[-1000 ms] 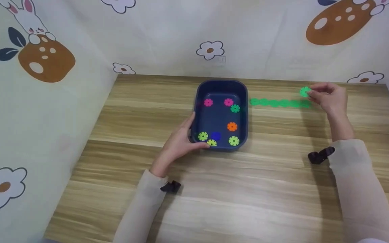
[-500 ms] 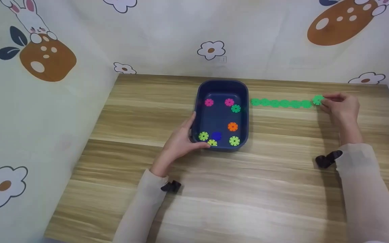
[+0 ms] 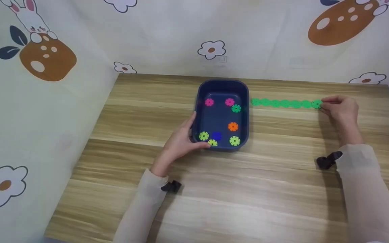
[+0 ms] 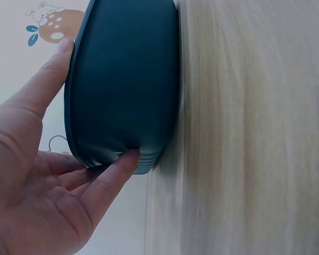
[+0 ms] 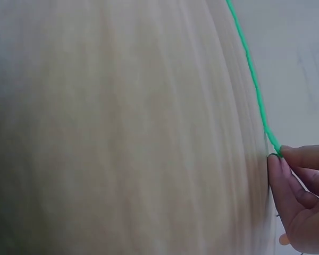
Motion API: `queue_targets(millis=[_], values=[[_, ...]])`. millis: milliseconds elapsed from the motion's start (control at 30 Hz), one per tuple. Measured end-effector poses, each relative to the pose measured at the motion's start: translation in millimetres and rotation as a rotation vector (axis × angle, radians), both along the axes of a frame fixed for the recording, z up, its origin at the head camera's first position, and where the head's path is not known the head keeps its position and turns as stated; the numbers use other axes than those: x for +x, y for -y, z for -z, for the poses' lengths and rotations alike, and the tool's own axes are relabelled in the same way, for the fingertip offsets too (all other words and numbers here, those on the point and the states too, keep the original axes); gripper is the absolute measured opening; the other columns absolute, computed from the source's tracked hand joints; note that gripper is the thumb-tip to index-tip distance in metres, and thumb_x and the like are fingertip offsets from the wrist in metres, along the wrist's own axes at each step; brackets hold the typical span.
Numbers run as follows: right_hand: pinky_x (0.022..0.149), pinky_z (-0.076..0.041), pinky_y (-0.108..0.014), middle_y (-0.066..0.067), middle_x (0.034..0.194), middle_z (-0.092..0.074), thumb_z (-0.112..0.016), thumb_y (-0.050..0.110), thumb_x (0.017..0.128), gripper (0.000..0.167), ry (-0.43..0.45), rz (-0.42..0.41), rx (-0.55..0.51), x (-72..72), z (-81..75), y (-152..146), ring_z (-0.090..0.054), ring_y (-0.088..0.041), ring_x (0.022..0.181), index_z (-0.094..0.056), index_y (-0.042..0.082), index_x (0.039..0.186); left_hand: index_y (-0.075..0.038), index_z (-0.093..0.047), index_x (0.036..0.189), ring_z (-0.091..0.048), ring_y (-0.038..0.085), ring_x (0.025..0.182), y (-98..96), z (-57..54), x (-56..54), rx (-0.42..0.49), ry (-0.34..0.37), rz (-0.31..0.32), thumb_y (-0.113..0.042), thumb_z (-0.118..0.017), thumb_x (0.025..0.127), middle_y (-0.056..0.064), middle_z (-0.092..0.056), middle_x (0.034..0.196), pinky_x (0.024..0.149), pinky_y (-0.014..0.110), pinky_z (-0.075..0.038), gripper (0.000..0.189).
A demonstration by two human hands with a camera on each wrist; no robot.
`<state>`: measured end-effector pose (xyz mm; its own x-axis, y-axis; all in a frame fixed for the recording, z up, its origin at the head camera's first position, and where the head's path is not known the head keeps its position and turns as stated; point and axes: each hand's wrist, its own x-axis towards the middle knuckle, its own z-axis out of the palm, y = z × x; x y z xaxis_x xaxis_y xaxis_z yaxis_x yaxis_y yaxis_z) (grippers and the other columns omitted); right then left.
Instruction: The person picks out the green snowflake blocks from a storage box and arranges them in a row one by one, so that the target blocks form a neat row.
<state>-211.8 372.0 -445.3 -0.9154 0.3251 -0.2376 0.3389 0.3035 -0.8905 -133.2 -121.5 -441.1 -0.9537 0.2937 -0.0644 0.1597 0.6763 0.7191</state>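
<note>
My left hand grips the near-left corner of a dark blue plastic box, thumb along the near side and fingers along the left side. The left wrist view shows the box's outer wall between thumb and fingers. Inside lie loose snowflake discs, among them a pink disc, an orange disc and a blue disc. Between thumb and fingertips my right hand pinches a green snowflake disc. That disc touches the right end of a row of green discs on the table.
The wood-grain table extends in front of the box and to both sides. A pale printed curtain stands along the back and left edges. The row's left end lies close beside the box's right wall.
My right hand has moved right and toward me, lowering its green disc from above the row to the row's right end. My left hand stays on the box.
</note>
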Motion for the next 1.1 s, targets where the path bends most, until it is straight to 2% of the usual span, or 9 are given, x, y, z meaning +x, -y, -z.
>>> queue_targets(millis=[200, 367, 533, 633, 767, 967, 1100], values=[[0.071, -0.053, -0.017, 0.016, 0.072, -0.063, -0.067, 0.009, 0.091, 0.024, 0.017, 0.003, 0.087, 5.9, -4.5, 2, -0.062, 0.002, 0.074, -0.065, -0.003, 0.111, -0.015, -0.016, 0.156, -0.027, 0.028, 0.14, -0.4, 0.5, -0.3, 0.002, 0.004, 0.0, -0.051, -0.083, 0.069, 0.014, -0.023, 0.157, 0.112, 0.042, -0.026, 0.116], [0.068, -0.054, -0.017, 0.013, 0.076, -0.062, -0.068, 0.014, 0.09, 0.025, 0.005, 0.037, 0.047, 9.8, -9.8, 2, -0.063, -0.001, 0.071, -0.064, -0.001, 0.109, -0.015, -0.016, 0.156, -0.027, 0.027, 0.14, -0.3, 0.2, -0.4, -0.001, 0.007, -0.003, -0.053, -0.083, 0.068, 0.014, -0.023, 0.157, 0.112, 0.041, -0.027, 0.116], [0.064, -0.053, -0.016, 0.019, 0.07, -0.063, -0.067, 0.017, 0.09, 0.022, -0.027, 0.037, 0.057, 8.3, -19.0, 6, -0.064, 0.001, 0.067, -0.065, 0.003, 0.106, -0.017, -0.016, 0.156, -0.028, 0.025, 0.14, 0.3, 0.7, -0.9, 0.002, 0.02, -0.006, -0.057, -0.082, 0.066, 0.012, -0.024, 0.157, 0.111, 0.04, -0.028, 0.118], [0.066, -0.053, -0.016, 0.018, 0.07, -0.065, -0.067, 0.015, 0.091, 0.017, -0.072, 0.039, 0.003, 7.0, -26.3, 15, -0.066, 0.0, 0.068, -0.065, 0.003, 0.103, -0.016, -0.017, 0.156, -0.028, 0.025, 0.14, 0.5, 1.1, -1.1, 0.004, 0.013, -0.006, -0.057, -0.082, 0.066, 0.012, -0.024, 0.157, 0.111, 0.04, -0.028, 0.118], [0.069, -0.054, -0.018, 0.008, 0.076, -0.066, -0.068, 0.007, 0.089, 0.011, -0.158, 0.052, -0.117, 7.2, -35.8, 31, -0.067, -0.004, 0.071, -0.067, 0.002, 0.098, -0.014, -0.017, 0.156, -0.027, 0.026, 0.14, 0.5, 1.7, -1.2, -0.002, -0.009, 0.001, -0.056, -0.082, 0.067, 0.014, -0.024, 0.156, 0.112, 0.039, -0.026, 0.118], [0.068, -0.055, -0.022, -0.002, 0.075, -0.067, -0.069, -0.002, 0.086, 0.007, -0.283, 0.045, -0.266, 5.9, -45.1, 62, -0.067, -0.009, 0.066, -0.068, -0.004, 0.093, -0.014, -0.017, 0.156, -0.026, 0.026, 0.141, 0.5, 2.0, -1.5, -0.001, -0.015, 0.007, -0.056, -0.082, 0.067, 0.014, -0.023, 0.157, 0.112, 0.039, -0.025, 0.118], [0.069, -0.056, -0.023, -0.004, 0.078, -0.067, -0.069, 0.0, 0.087, 0.011, -0.314, 0.014, -0.277, 4.4, -49.3, 82, -0.067, -0.012, 0.069, -0.067, -0.007, 0.096, -0.014, -0.017, 0.156, -0.026, 0.026, 0.141, 0.6, 2.2, -2.0, -0.001, -0.011, 0.005, -0.056, -0.082, 0.067, 0.014, -0.023, 0.157, 0.112, 0.039, -0.025, 0.118]])
